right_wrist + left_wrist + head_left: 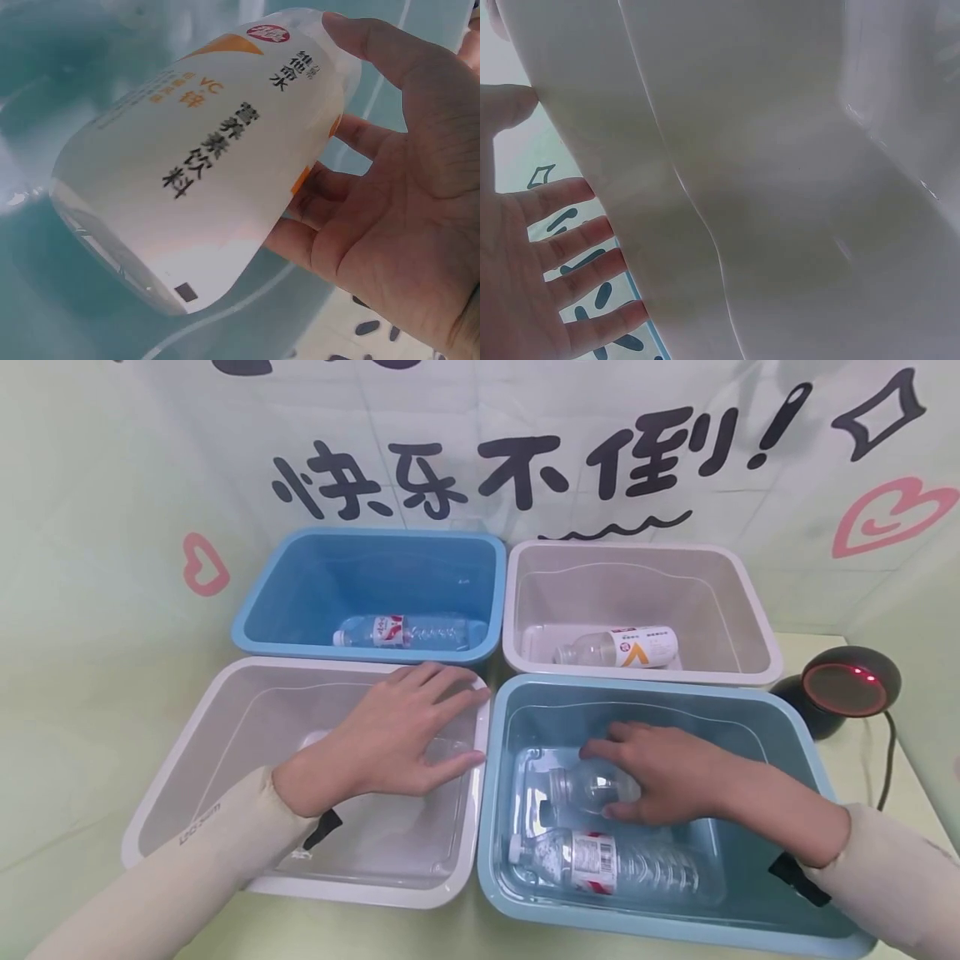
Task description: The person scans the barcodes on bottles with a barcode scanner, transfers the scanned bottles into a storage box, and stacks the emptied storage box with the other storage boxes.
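My right hand (663, 772) is down inside the front right teal bin (645, 689), its thumb and fingers around a clear drink bottle (596, 787) with a white and orange label (202, 150). The bottle lies on its side, neck pointing left in the head view. Beside it, nearer me, lies a clear water bottle (637, 864) with a red and white label. My left hand (397, 727) is over the front left grey bin (277, 889), fingers spread and holding nothing. Its fingertips (634, 311) appear close to that bin's rim; contact is unclear.
Behind stand a blue bin (360, 539) containing a clear bottle (405, 632) and a pinkish-grey bin (637, 553) containing a white-labelled bottle (641, 647). A black round device (851, 685) with a cable is at the right. A printed backdrop (465, 410) hangs behind.
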Demonstrator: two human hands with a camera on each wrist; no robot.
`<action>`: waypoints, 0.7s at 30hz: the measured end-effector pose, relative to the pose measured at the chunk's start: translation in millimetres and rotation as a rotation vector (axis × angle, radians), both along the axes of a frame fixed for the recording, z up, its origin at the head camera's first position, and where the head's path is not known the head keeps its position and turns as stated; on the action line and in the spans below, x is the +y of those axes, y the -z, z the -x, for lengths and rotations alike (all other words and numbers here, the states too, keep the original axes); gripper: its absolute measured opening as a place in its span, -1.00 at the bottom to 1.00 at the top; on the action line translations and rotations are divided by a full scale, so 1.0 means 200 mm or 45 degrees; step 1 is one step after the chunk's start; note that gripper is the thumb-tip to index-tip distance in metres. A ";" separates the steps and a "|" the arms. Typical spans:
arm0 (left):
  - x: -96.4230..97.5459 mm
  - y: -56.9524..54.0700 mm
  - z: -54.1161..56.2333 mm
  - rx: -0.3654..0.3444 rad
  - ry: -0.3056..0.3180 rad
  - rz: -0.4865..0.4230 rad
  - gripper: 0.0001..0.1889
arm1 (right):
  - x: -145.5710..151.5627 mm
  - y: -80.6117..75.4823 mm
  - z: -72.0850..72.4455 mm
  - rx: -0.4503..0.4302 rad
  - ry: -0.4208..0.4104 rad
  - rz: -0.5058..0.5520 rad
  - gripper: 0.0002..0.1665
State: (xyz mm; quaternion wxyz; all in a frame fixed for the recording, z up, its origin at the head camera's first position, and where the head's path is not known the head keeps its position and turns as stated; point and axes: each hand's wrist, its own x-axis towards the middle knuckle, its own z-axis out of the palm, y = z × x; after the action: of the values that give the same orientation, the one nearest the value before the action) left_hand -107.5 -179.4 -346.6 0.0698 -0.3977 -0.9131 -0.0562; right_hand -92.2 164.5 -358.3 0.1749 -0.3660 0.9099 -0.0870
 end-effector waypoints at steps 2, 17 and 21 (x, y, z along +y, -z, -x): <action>0.00 0.00 0.00 0.003 0.004 0.000 -0.28 | 0.00 -0.03 0.00 0.025 0.000 0.010 -0.34; 0.00 0.00 0.00 0.005 0.010 -0.007 -0.29 | 0.09 -0.30 -0.04 0.231 0.096 0.140 -0.29; 0.00 0.00 0.00 0.016 0.010 -0.009 -0.30 | 0.14 -0.32 -0.05 0.263 0.131 0.166 -0.27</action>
State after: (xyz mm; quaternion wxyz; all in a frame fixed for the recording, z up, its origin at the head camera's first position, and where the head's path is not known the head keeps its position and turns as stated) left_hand -107.6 -179.5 -347.0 0.0767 -0.4013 -0.9110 -0.0571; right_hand -82.6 193.1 -295.3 0.0514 -0.3366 0.9330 -0.1165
